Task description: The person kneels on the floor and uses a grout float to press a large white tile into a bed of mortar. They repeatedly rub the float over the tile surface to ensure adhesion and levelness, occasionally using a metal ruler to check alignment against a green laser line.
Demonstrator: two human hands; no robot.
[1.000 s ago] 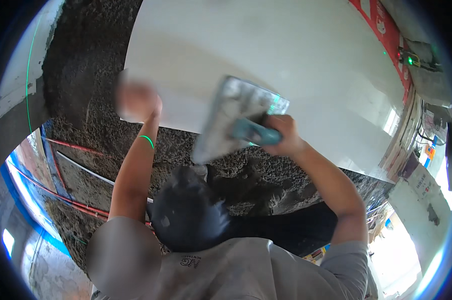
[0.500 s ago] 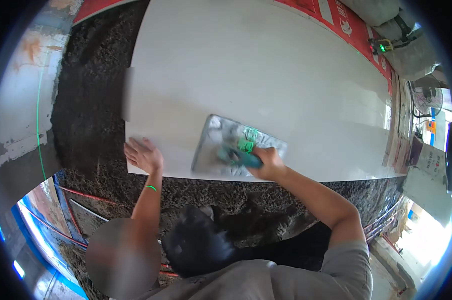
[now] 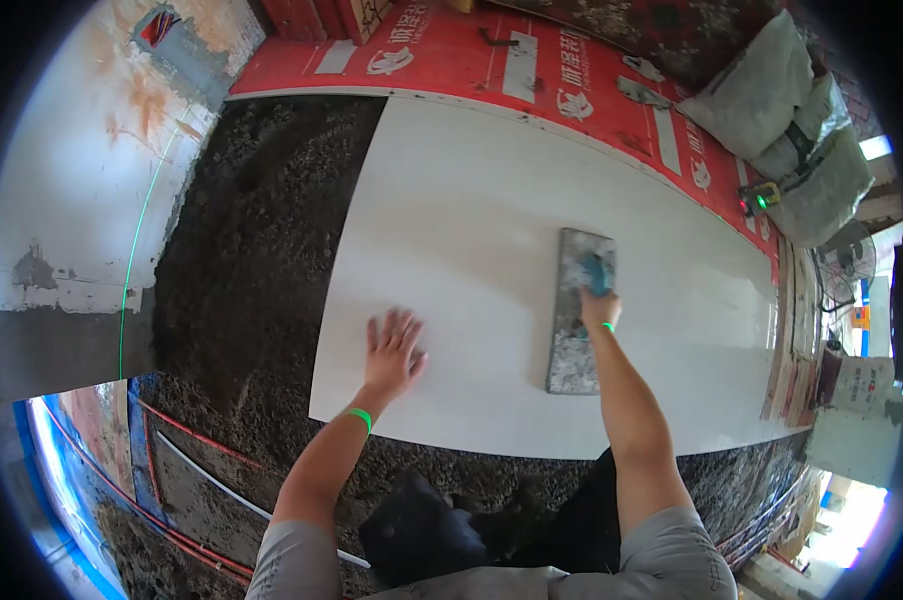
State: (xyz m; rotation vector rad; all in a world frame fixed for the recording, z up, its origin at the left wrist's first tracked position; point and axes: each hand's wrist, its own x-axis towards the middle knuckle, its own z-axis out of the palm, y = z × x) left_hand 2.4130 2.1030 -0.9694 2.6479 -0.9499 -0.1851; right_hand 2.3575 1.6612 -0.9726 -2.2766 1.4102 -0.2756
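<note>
A large white floor tile (image 3: 451, 350) lies over dark mortar. My left hand (image 3: 393, 352) rests on it near its left end, fingers spread and palm down, holding nothing. Further right, my right hand (image 3: 601, 308) is wrapped round the teal handle of a long rectangular hand float (image 3: 573, 370). The float's grey, mortar-smeared plate stands lengthwise away from me over the tile; whether its whole underside touches the tile cannot be told.
Dark mortar (image 3: 246, 260) borders the tile on the left and near me, with red pipes (image 3: 196, 430) there. Red protective sheeting (image 3: 451, 60) runs along the far edge. White sacks (image 3: 761, 90) and a small device with a green light (image 3: 759, 197) sit far right.
My view has shifted, showing more of the far side. The float has moved right and farther out, turning from crosswise to lengthwise. My left hand has shifted from the tile's left edge onto its face.
</note>
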